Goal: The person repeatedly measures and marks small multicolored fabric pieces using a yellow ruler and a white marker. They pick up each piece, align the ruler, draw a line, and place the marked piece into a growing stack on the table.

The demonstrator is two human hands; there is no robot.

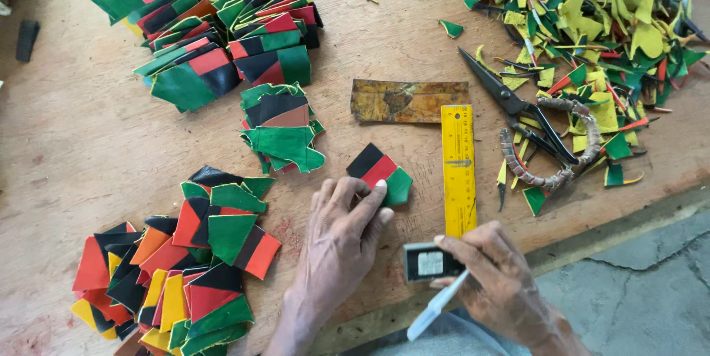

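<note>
While our left hand (336, 234) presses its fingertips on the striped patch (379, 173) just left of the yellow ruler (458, 170), our right hand (497, 276) pinches a small block (427, 262) and white pen (436, 306) below the ruler, farther from the patch, which slants diagonally.

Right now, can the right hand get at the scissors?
Probably not freely: the right hand already holds a small dark tool and a white stick. The path past the ruler to the scissors looks open.
</note>
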